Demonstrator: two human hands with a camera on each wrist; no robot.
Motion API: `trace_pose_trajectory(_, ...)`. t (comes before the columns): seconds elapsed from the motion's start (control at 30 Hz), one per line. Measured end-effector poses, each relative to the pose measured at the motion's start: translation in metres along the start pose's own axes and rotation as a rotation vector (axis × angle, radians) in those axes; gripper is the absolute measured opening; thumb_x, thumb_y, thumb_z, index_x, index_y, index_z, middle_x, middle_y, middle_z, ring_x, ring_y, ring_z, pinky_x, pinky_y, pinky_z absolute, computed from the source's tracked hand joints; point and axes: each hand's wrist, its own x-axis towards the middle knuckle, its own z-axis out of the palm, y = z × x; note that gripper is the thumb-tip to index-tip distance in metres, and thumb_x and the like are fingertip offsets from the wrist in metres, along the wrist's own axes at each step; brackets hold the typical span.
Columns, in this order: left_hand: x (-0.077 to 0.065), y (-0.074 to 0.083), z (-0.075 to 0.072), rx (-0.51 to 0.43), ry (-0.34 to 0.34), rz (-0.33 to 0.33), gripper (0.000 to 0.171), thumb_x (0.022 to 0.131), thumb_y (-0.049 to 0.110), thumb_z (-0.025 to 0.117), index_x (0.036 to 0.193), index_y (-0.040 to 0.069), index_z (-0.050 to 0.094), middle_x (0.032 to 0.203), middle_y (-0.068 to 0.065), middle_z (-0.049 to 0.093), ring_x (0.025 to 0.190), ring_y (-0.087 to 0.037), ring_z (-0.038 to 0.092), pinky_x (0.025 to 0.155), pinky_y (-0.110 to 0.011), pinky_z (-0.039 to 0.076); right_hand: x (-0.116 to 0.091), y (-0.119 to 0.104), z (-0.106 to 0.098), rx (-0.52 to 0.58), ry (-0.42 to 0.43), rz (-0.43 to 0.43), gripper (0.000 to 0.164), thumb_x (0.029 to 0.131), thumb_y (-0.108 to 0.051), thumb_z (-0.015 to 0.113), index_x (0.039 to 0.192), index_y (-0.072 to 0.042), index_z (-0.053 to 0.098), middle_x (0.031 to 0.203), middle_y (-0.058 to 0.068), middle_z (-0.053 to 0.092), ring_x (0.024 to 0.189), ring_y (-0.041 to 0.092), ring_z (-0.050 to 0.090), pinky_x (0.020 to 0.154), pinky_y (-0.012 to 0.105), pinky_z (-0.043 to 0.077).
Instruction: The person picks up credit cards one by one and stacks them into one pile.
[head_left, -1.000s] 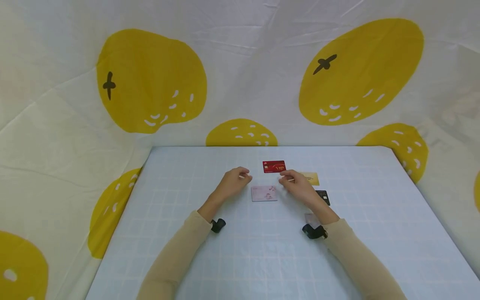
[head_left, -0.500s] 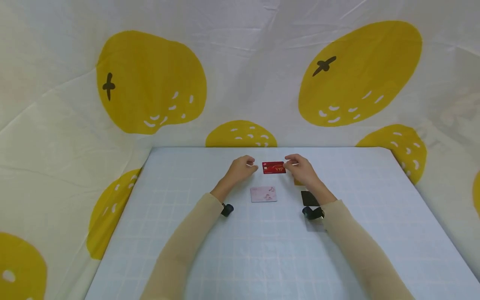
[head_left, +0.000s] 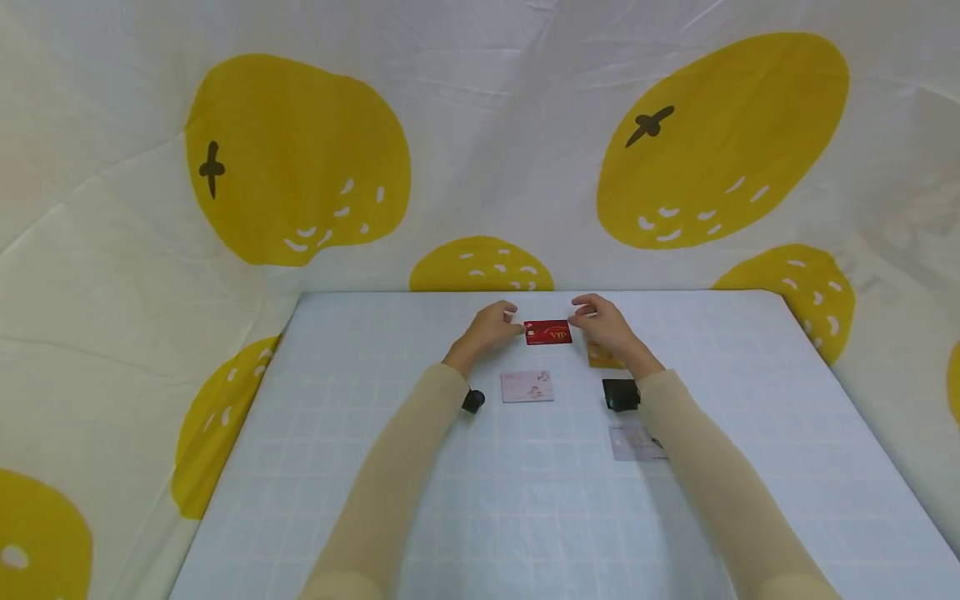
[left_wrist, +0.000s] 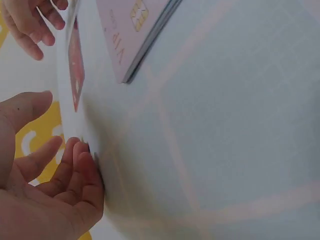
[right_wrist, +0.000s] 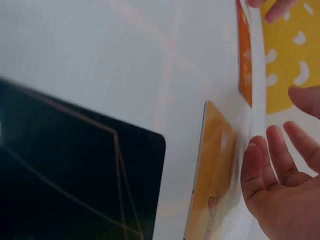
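A red VIP card [head_left: 547, 332] lies at the far middle of the table, between my two hands. My left hand [head_left: 489, 328] is at its left edge, thumb reaching toward the card and fingers loosely bent, holding nothing. On the other side my right hand [head_left: 604, 328] has its thumb by the card's right edge, fingers slightly curved and likewise holding nothing. Nearer me lies a pink card [head_left: 527, 387]; in the left wrist view the pink card [left_wrist: 137, 30] tops a thin stack. Beneath the right hand and wrist, a gold card [right_wrist: 215, 170] is partly hidden in the head view.
A black card [head_left: 621, 395] and a translucent pale card [head_left: 636, 442] lie in a column nearer me, partly covered by the right forearm. The table [head_left: 495, 517] has a pale checked cover. Behind it hangs a white curtain [head_left: 495, 125] with yellow fruit prints.
Both hands have moved forward over the table to either side of the red card, the left also going rightward. The cards keep their places.
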Motion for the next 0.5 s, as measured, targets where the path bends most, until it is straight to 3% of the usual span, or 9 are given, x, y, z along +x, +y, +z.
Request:
trace_pose_trajectory(0.13,-0.002,-0.005,0.003,0.059,-0.048,-0.029,0.056,0.093,0.032,0.07,0.142,0.016,0.048,0.127,-0.009,0.056,0.112,-0.025,0.053,0.099,-0.045,0.046,0.004,0.006,-0.001,-0.025,-0.078,0.028,0.052,0.097,-0.025,0.066,0.143,-0.01,0.047,0.133,0.018,0.05,0.118,0.036,0.046,0.102,0.051,0.042)
trace_pose_trajectory(0.23,-0.003,-0.007,0.005,0.113,-0.06,-0.01,0.059,0.091,0.035,0.07,0.143,0.018,0.048,0.126,-0.01,0.052,0.112,-0.024,0.051,0.097,-0.047,0.045,0.007,0.01,-0.001,-0.046,-0.129,0.028,0.056,0.095,-0.025,0.069,0.144,-0.011,0.047,0.135,0.018,0.048,0.119,0.036,0.044,0.101,0.05,0.042)
trace_pose_trajectory(0.5,0.002,-0.003,0.011,0.207,-0.062,-0.018,0.057,0.089,0.036,0.074,0.14,0.024,0.05,0.133,-0.014,0.043,0.119,-0.029,0.041,0.097,-0.057,0.042,0.014,0.016,-0.003,-0.138,-0.179,-0.026,0.059,0.091,-0.024,0.074,0.142,-0.01,0.049,0.133,0.017,0.046,0.119,0.035,0.041,0.101,0.051,0.041)
